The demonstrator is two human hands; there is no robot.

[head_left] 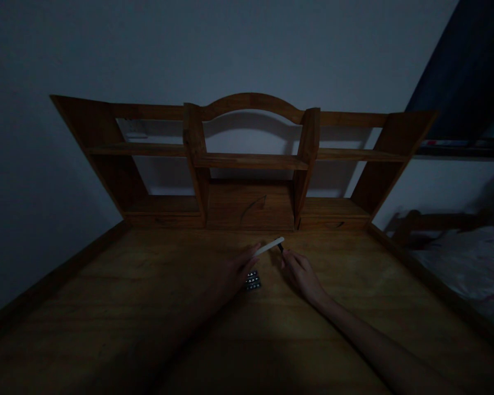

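My left hand point(241, 263) is closed on the near end of a thin white flat object point(269, 246), seen nearly edge-on and tilted up to the right above the desk. In the fingers of my right hand point(299, 267) is a small black stick-like tool point(280, 248). Its upper tip meets or lies close to the underside of the white object's far end; dim light hides its exact kind. Below, beside my left hand, a small dark case point(253, 281) with rows of several shiny bits rests on the desk, partly covered by that hand.
A wooden desk point(337, 329) spreads under both arms, with raised side edges. At its back stands a wooden shelf unit point(251, 161) with small drawers point(333, 224). To the right, beyond the desk edge, lies a pale plastic bag point(469, 263). The room is dim.
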